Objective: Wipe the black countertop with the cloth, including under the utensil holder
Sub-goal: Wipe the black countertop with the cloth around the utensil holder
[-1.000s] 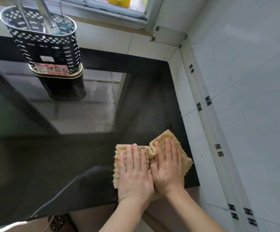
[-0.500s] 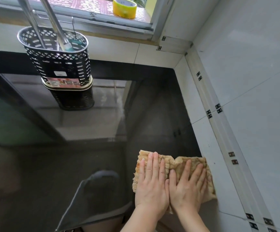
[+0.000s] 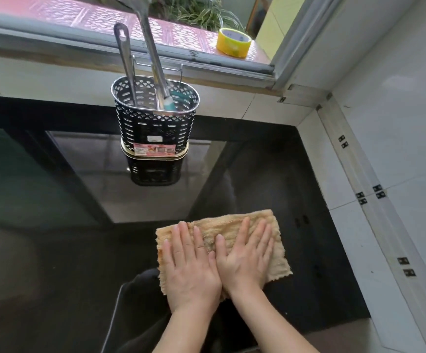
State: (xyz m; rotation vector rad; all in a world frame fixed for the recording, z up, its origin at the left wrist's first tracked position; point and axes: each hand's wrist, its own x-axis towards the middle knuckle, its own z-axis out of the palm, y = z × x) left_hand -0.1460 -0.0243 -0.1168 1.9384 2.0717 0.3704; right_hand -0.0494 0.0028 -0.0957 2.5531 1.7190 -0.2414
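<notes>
A: State the position of the cloth (image 3: pixel 235 231).
B: It lies flat on the black countertop (image 3: pixel 316 250), near the front edge and toward the right wall, well apart from the holder (image 3: pixel 155 123).

A: State the hand contact.
B: The left hand (image 3: pixel 190 270) and the right hand (image 3: pixel 243 258) rest palm-down on the cloth, side by side, thumbs touching. The fingers of both are extended, slightly apart and pressed flat; neither hand grips anything.

A: Describe the holder.
B: A perforated metal basket, upright at the back of the countertop against the tiled ledge. Two steel handles (image 3: pixel 126 62) stand in it, tilted. Its reflection shows on the glossy surface below.

A: Beyond that?
B: A yellow tape roll (image 3: pixel 233 42) sits on the sill (image 3: pixel 130 50) above.
</notes>
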